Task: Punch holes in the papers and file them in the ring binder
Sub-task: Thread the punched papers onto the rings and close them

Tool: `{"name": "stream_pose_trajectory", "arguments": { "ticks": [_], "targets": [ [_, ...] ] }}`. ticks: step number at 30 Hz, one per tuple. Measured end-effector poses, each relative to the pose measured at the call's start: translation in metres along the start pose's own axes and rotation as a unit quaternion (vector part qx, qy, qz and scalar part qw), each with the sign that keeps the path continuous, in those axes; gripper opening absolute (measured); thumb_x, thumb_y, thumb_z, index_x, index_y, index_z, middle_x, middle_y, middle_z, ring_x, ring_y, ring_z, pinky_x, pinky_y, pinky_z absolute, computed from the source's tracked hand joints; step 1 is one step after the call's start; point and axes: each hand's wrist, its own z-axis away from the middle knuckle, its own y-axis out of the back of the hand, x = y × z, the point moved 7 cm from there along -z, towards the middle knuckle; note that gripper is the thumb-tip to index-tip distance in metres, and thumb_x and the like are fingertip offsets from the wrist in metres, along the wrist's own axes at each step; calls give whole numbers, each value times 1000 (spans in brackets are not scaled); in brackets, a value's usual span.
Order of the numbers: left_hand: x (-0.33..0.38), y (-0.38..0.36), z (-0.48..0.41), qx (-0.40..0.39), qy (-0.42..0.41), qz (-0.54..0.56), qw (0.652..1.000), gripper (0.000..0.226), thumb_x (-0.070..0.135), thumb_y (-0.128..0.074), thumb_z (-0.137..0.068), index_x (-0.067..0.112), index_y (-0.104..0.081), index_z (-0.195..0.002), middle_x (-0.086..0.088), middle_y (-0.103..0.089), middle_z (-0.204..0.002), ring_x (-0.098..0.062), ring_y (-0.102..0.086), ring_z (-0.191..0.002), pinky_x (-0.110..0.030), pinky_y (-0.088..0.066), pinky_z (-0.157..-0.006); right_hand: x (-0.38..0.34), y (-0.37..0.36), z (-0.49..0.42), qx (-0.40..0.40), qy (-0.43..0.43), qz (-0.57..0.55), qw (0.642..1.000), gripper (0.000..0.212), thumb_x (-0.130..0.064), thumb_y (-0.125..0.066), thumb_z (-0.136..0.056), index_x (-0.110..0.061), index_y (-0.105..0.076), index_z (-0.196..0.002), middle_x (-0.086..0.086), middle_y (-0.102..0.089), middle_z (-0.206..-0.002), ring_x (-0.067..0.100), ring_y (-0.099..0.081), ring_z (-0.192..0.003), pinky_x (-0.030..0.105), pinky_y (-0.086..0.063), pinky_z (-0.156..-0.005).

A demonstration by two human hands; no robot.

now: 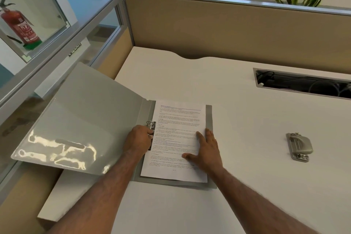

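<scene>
White and smooth, the surface [190,211] is closed off behind the ring binder by a beige fabric partition [228,30] capped with a metal rail. The ring binder [85,119] is laid open at the surface's left edge. It is made of grey, glossy plastic. Its front cover is swung out to the left past the edge, and glare is caught on a clear inner pocket.

The papers [176,119] are stacked on the binder's back cover, their left margin set against the ring mechanism [151,125]. The left hand [139,139] is placed at the binder's spine, its fingers curled round the metal ring mechanism and gripping it. The right hand [206,150] is spread flat on the papers' right half, fingers straight, thumb out, pressing the sheets down.

The top sheet is covered in black printed paragraphs, too small to be read. A grey metal hole punch [299,146] is seen well to the right of the binder, untouched. Beyond the binder to the right, a rectangular cable slot [303,83] with dark wires is cut into the surface. Far left of the binder, behind glass, a red fire extinguisher [19,26] is seen; its white label cannot be read.
</scene>
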Motion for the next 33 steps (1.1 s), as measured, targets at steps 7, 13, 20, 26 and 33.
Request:
{"name": "stream_pose_trajectory", "arguments": {
  "ticks": [7,13,20,26,33],
  "targets": [
    [-1,3,-4,4,0,-31,999,18,17,-67,-87,20,-76,-102,-4,-65,-98,-2,-48,-55,-7,-26,-43,-3,12,0,51,-1,-49,997,92,-48,-78,-74,-20,-30,-147,2,-27,-158,21,-26,-145,41,-12,-123],
    [-1,8,1,24,-7,-47,999,21,27,-68,-87,26,-74,-107,-3,-63,-99,-14,-57,-72,-23,-43,-59,9,24,6,117,-90,-268,952,62,-22,-77,-80,-26,-44,-132,-11,-60,-101,8,-61,-87,19,-53,-77],
    [8,18,12,63,-34,-56,996,18,27,-70,-85,24,-74,-103,1,-64,-91,-15,-58,-71,-25,-47,-59,25,25,8,118,-139,-297,937,21,-25,-77,-80,-18,-65,-96,-2,-67,-80,16,-66,-75,30,-56,-74],
    [46,15,31,48,-51,66,995,20,45,-69,-84,25,-72,-81,14,-67,-77,-3,-61,-66,-24,-51,-60,-6,37,19,111,-40,-428,896,16,-35,-58,-95,-27,-71,-97,-13,-74,-89,8,-70,-85,16,-53,-67],
    [90,-4,49,-49,-11,260,964,25,53,-64,-83,34,-69,-66,13,-69,-65,-6,-66,-64,-26,-54,-65,-48,30,30,50,69,-456,886,32,-33,-44,-101,-24,-72,-113,-15,-73,-108,3,-65,-106,11,-49,-86]
  ]
}}
